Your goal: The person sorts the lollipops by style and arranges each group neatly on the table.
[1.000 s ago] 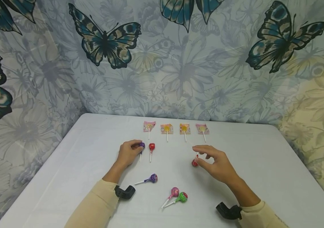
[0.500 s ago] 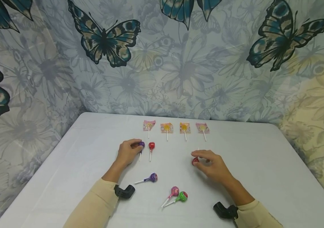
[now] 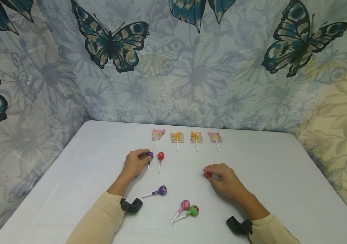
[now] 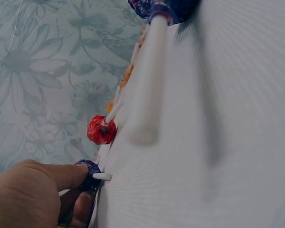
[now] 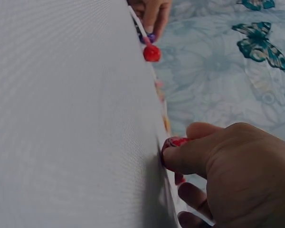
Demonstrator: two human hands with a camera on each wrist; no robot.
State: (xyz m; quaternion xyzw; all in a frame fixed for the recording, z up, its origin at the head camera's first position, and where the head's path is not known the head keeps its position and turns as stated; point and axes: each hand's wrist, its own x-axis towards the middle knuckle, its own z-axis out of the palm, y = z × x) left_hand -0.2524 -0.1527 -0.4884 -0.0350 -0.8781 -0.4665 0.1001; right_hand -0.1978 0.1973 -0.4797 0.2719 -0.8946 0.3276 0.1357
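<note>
My left hand (image 3: 135, 164) pinches the head of a purple lollipop (image 4: 91, 176) between thumb and fingers, its stick pointing toward me. Just right of it lies a red lollipop (image 3: 160, 156), stick also toward me. On the right, my right hand (image 3: 226, 179) grips a dark red lollipop (image 5: 168, 151) by its head, thumb and forefinger around the wrapper. That lollipop's stick points away from me, mostly hidden by the fingers. Nearer to me lie a second purple lollipop (image 3: 162, 190), a pink lollipop (image 3: 185, 204) and a green lollipop (image 3: 194, 210), the last two side by side.
Along the far part of the white table (image 3: 252, 149) runs a row of several flat lollipops in clear wrappers, from a pink one (image 3: 158, 134) at left to another pink one (image 3: 215, 137) at right. A butterfly-patterned wall (image 3: 197, 78) rises behind the table.
My right hand has closed its fingers around the dark red lollipop's head, coming down a little toward me. The left hand has stayed at the purple lollipop.
</note>
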